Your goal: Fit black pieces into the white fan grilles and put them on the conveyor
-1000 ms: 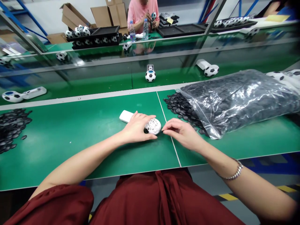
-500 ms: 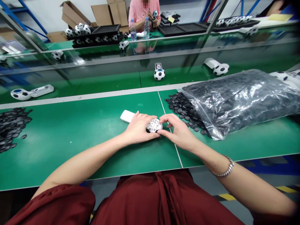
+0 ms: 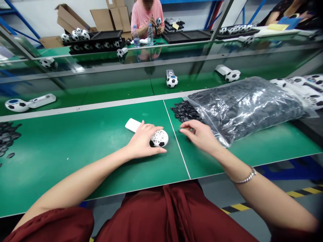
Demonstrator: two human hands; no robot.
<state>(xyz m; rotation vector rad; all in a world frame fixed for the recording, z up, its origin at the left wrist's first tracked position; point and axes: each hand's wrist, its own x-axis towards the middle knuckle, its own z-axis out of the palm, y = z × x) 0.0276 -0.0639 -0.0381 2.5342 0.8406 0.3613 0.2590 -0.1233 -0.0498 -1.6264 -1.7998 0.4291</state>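
On the green bench (image 3: 101,178), left hand (image 3: 142,140) clasps one white device (image 3: 161,137); right hand (image 3: 200,136) pinches one black piece (image 3: 179,130).

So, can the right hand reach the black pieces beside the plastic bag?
Probably yes. The right hand is near the black pieces, and the plastic bag leaves many uncovered, though the fingers seem to pinch something small.

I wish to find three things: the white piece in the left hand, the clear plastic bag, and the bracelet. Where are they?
White piece (image 3: 162,136): head view, on its round end.
Clear plastic bag (image 3: 248,109): head view, on its upper wall.
Bracelet (image 3: 249,177): head view, on its silver band.
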